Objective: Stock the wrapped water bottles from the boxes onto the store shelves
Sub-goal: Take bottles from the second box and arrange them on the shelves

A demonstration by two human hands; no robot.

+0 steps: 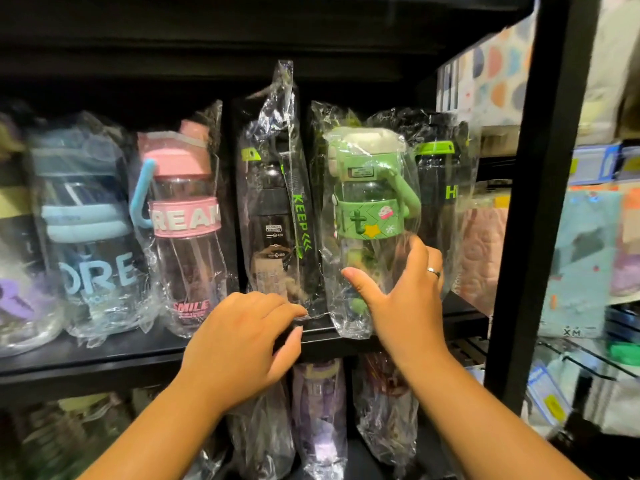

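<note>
head view: a black shelf (104, 358) runs across the middle, carrying a row of bottles in clear wrap. the green bottle (370, 202), with a pale lid and a green band bearing a cross, a star and a cupcake, stands upright just past centre toward 3 o'clock, its wrap reaching the shelf's front edge. the right hand (405, 299) comes up from 5 o'clock and holds its lower part: the thumb (356, 275) is spread wide on the front of the wrap, and the fingers (415, 247), blurred, curve round the side at 3 o'clock. a ring (434, 271) sits on one finger. at 9 o'clock of the green bottle, just beside it, stands a black bottle (273, 209) with "keep" in green down its strap, its wrap rising tall toward 12 o'clock. the left hand (239, 341) comes from 7 o'clock and lies at the shelf edge, its fingers loosely bent and the tips touching the lower edge of the black bottle's wrap; the thumb stays apart underneath, pinching nothing. further toward 9 o'clock stand a pink bottle (187, 220) and then a blue bottle (86, 220). behind the green bottle, at its 3 o'clock, a second black bottle (436, 188) with a green lid shows. a black post (540, 202) rises at 3 o'clock. toward 6 o'clock, under the shelf, more wrapped bottles (318, 410) stand, dim and blurred.
</note>
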